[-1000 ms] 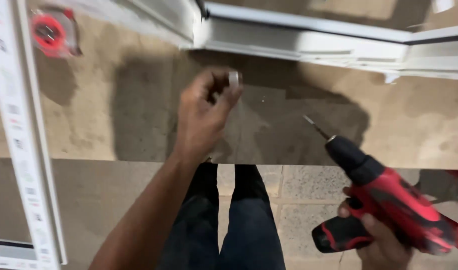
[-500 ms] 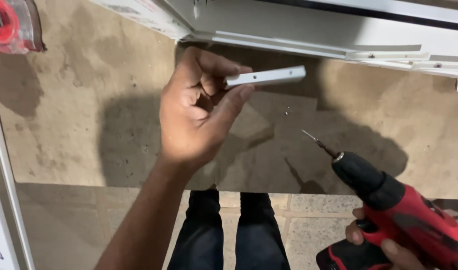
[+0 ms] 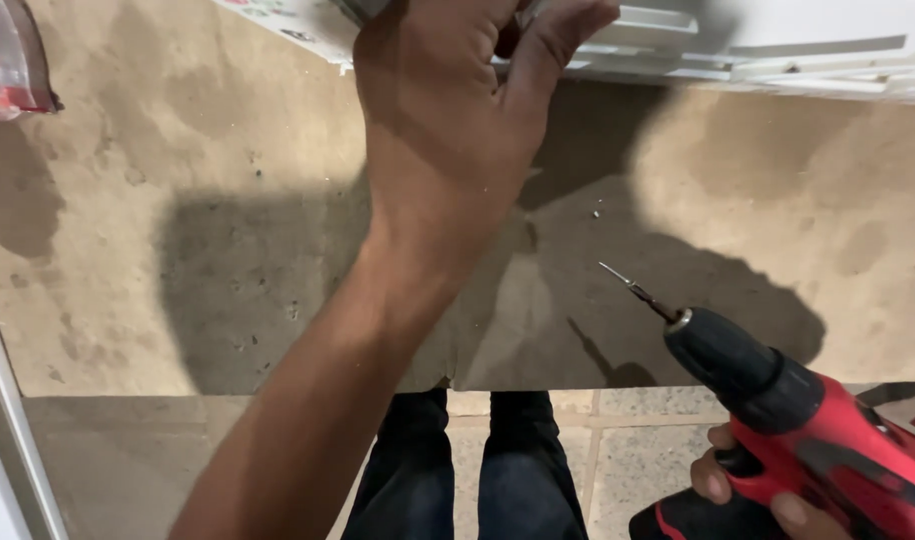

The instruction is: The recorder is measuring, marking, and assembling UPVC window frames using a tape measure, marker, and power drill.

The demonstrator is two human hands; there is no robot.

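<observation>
My left hand (image 3: 448, 140) reaches up to the white frame profile (image 3: 808, 40) along the top edge. Its fingers are curled, and the thumb pinches a small white bar (image 3: 663, 17) that lies against the profile; most of the bar is hidden by the hand. My right hand (image 3: 748, 490), at the lower right, grips a red and black cordless drill (image 3: 778, 400). The drill's thin bit (image 3: 633, 288) points up and left over the brown board (image 3: 178, 200) and touches nothing.
A red tape measure (image 3: 8, 60) lies at the board's far left. Another white profile (image 3: 8, 440) runs along the left edge. Below the board's front edge are my dark trousers (image 3: 478, 470) and a tiled floor (image 3: 638, 440).
My left hand has moved up and away with the white bar, from over the board to the white profile. The drill has stayed at the lower right.
</observation>
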